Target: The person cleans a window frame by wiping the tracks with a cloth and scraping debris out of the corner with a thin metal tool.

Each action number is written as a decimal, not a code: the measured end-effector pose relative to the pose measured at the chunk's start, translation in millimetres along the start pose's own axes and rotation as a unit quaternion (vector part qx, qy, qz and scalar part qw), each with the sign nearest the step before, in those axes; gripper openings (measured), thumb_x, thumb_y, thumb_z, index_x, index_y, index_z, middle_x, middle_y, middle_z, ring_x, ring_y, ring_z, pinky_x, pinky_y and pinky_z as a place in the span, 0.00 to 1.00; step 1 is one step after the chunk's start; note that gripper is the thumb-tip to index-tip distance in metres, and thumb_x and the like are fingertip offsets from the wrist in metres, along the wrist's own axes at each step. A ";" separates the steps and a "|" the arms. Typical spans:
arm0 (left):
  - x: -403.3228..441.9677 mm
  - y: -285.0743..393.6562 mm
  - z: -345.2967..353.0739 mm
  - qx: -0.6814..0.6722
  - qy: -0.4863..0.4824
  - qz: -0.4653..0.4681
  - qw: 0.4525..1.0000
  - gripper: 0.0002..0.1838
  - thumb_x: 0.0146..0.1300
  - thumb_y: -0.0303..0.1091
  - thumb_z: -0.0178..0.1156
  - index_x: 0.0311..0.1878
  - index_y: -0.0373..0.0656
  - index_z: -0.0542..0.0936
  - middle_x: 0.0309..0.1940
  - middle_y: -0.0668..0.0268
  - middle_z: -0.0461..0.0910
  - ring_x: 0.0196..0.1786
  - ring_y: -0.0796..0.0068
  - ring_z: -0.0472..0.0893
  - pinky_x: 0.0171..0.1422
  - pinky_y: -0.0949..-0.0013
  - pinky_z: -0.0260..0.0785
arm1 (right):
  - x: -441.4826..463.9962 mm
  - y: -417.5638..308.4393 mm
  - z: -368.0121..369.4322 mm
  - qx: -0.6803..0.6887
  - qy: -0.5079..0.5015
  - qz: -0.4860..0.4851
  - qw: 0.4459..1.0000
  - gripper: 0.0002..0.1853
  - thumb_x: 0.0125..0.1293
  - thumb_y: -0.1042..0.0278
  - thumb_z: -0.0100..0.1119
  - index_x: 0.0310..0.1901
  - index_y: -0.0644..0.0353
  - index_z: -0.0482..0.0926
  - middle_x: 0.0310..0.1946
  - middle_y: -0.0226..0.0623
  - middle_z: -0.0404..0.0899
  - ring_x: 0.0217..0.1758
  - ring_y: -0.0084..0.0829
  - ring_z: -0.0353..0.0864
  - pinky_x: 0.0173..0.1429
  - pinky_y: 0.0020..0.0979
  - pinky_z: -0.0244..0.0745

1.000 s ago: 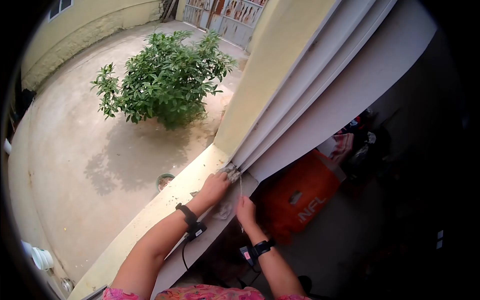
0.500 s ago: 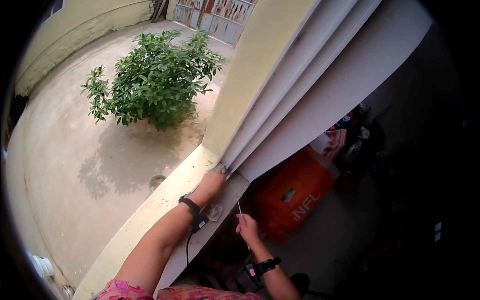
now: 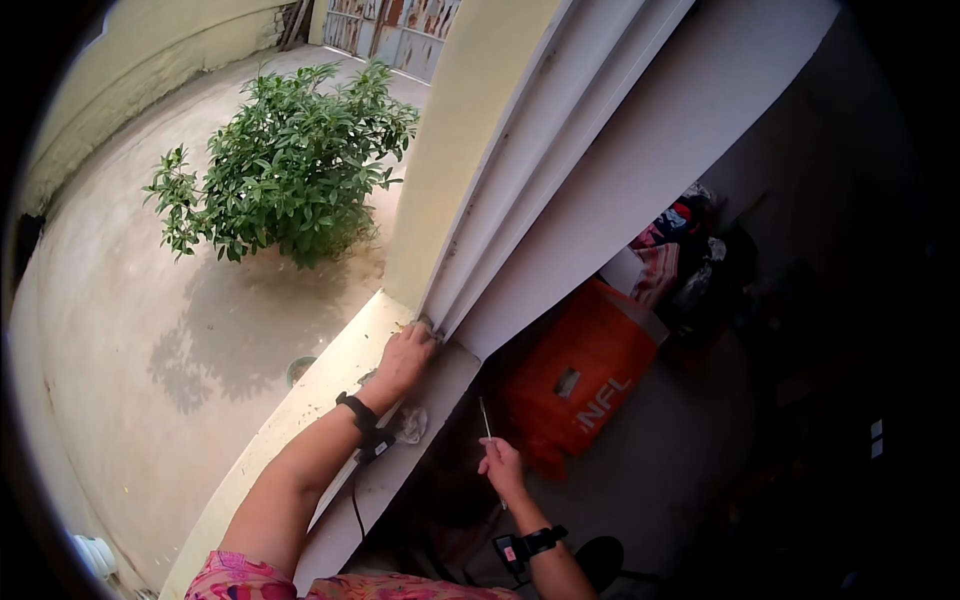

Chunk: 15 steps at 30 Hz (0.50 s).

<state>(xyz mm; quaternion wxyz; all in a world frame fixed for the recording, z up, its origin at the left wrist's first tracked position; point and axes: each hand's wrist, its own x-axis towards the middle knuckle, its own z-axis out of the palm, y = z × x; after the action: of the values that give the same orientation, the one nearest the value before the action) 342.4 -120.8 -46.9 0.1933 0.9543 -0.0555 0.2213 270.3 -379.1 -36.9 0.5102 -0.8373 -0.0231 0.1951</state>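
My left hand [image 3: 405, 358] reaches to the lower corner of the white window frame [image 3: 500, 210], where frame and sill [image 3: 440, 385] meet. Its fingers are closed around something small and greyish at the bottom of the track, too unclear to name. In my right hand [image 3: 500, 466] is a thin metal rod [image 3: 485, 415], slim like a screwdriver. Its tip points up, apart from the sill, and its lower end shows below my fist. A crumpled whitish wad [image 3: 411, 426] lies on the sill beside my left wrist.
A black strap with a cabled box [image 3: 374, 446] is on my left wrist, another device [image 3: 530, 545] on my right. An orange bag [image 3: 580, 375] and a heap of clothes [image 3: 680, 240] lie in the dark room. Outside stand a leafy bush [image 3: 285, 165] and a rusty gate [image 3: 385, 35].
The view has shifted slightly, so the frame and bush appear further left. My left hand stays at the frame's corner with its fingers turned a little. My right hand still holds the rod, now more upright.
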 end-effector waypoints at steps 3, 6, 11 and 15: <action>-1.2 -1.9 3.7 0.050 -0.039 0.007 0.998 0.11 0.53 0.32 0.47 0.38 0.49 0.77 0.36 0.61 0.68 0.42 0.64 0.69 0.44 0.64 0.62 | 0.1 14.1 -2.7 0.021 -0.002 -0.005 1.000 0.13 0.66 0.67 0.42 0.43 0.65 0.74 0.13 0.30 0.71 0.16 0.17 0.69 0.24 0.20 0.64; 1.6 2.5 6.9 0.107 -0.077 -0.017 0.991 0.12 0.54 0.32 0.46 0.40 0.51 0.77 0.37 0.62 0.68 0.43 0.65 0.68 0.45 0.64 0.60 | -1.4 14.8 -1.6 0.027 -0.004 -0.008 1.000 0.13 0.66 0.67 0.42 0.43 0.65 0.73 0.13 0.30 0.71 0.16 0.17 0.69 0.23 0.19 0.63; -3.0 8.1 15.8 0.193 -0.065 -0.014 0.979 0.11 0.54 0.34 0.47 0.37 0.50 0.78 0.35 0.63 0.67 0.41 0.66 0.65 0.45 0.64 0.57 | -8.0 6.4 -3.6 0.010 -0.007 0.000 1.000 0.12 0.66 0.67 0.42 0.43 0.65 0.73 0.13 0.29 0.71 0.16 0.16 0.68 0.23 0.19 0.62; 1.4 8.7 20.2 0.173 -0.041 -0.016 0.984 0.10 0.54 0.34 0.47 0.33 0.48 0.78 0.35 0.64 0.67 0.43 0.67 0.65 0.46 0.63 0.56 | -14.3 5.2 -8.8 0.006 0.007 -0.009 1.000 0.13 0.66 0.67 0.42 0.42 0.64 0.74 0.13 0.28 0.71 0.16 0.16 0.67 0.23 0.19 0.61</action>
<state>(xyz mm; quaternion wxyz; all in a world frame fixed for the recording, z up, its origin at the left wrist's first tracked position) 350.1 -136.8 -60.0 0.0263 0.9822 -0.0091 0.1856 259.3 -392.4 -33.5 0.5176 -0.8351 -0.0262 0.1844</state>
